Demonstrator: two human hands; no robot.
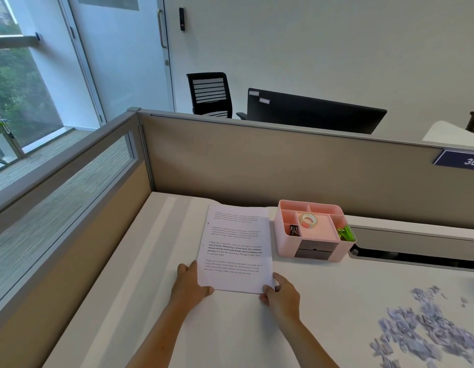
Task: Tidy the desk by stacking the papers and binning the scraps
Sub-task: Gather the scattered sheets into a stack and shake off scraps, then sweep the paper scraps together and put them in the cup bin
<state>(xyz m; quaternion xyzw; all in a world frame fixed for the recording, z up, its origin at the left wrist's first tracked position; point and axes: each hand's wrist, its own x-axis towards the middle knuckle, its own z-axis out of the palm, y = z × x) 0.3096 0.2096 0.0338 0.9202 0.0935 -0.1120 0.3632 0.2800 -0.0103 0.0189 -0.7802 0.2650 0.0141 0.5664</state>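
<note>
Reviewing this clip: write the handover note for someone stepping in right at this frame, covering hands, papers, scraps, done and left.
Left hand grips the near left corner of the paper stack; right hand grips its near right corner.
The stack lies on the desk, left of the pink organiser, edges looking roughly squared.
The scraps are spread loose on the desk to the right, untouched by either hand.
Done: papers gathered into one stack.
Left: let go of the stack, collect the scraps and bin them. No bin is in view.

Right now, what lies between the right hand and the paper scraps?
Only bare white desk lies between the right hand and the paper scraps, as the head view shows.
</note>
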